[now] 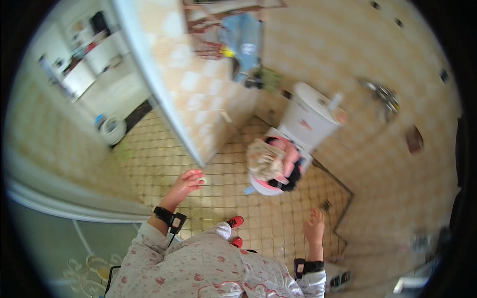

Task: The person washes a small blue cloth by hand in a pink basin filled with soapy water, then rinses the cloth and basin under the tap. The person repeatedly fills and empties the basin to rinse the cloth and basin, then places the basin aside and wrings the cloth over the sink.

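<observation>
My left hand is held out over the tiled floor with its fingers apart and nothing seen in it. Lower right, my right hand hangs with its fingers spread, also without anything in it. Each wrist wears a black strap with a small device. Beyond and between the hands, a pink-rimmed tub or basin rests on the toilet, heaped with clothes: a beige cloth, a pink garment and black fabric. Neither hand touches it. The view is blurred.
Behind the tub stands the toilet's white cistern. A tiled wall with a white-edged corner juts in at upper left. Cloths hang on the wall, and a metal shower tap is at right. A white round object stands near the doorway.
</observation>
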### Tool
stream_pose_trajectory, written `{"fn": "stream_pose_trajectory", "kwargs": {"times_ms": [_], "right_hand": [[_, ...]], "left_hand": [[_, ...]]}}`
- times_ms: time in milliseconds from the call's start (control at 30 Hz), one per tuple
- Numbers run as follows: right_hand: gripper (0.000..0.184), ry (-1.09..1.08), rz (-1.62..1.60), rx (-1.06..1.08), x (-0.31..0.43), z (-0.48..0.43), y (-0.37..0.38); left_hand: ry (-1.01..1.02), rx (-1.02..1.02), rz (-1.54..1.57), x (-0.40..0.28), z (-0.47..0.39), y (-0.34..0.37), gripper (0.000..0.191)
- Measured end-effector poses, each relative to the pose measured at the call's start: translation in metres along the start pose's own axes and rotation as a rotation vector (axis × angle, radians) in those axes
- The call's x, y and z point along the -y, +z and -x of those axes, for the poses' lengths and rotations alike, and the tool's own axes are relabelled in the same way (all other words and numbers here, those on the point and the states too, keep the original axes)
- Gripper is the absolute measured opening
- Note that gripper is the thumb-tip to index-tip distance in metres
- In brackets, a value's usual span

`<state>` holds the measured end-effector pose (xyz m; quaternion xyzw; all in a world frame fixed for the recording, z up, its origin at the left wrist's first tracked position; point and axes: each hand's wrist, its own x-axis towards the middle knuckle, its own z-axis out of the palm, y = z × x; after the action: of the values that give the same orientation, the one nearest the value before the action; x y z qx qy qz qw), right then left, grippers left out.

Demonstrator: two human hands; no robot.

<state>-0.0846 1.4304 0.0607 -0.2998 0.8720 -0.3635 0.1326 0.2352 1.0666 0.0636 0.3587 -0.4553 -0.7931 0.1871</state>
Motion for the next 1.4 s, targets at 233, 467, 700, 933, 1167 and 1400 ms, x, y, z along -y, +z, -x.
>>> {"fn": "stream_pose_trajectory", "kwargs": {"times_ms": [233,467,700,933,1167,1400], "right_hand": [[0.044,-0.132,-0.113,0.261,0.061,-0.037,0.161],[0.044,-0.478,-0.181,0.536,0.222,-0.087,0.353],[0.041,-0.633,-0.321,0.765,0.423,-0.107,0.528],[0.041,-0.708,-0.286,0.930,0.549,-0.129,0.669],[0.039,-0.647,-0.378,0.947,0.621,-0.196,0.795],[0.036,-0.552,-0.429,0.734,0.710,-0.288,0.875]], "left_hand": [[0.116,-0.214,0.191,-0.019,0.050,-0.132,0.036],[0.225,-0.397,0.243,-0.059,0.048,-0.299,0.037],[0.271,-0.486,0.257,-0.125,0.045,-0.435,0.038],[0.354,-0.536,0.333,-0.169,0.020,-0.535,0.037],[0.326,-0.538,0.352,-0.220,-0.062,-0.634,0.033],[0.271,-0.441,0.240,-0.321,-0.160,-0.730,0.030]]}}
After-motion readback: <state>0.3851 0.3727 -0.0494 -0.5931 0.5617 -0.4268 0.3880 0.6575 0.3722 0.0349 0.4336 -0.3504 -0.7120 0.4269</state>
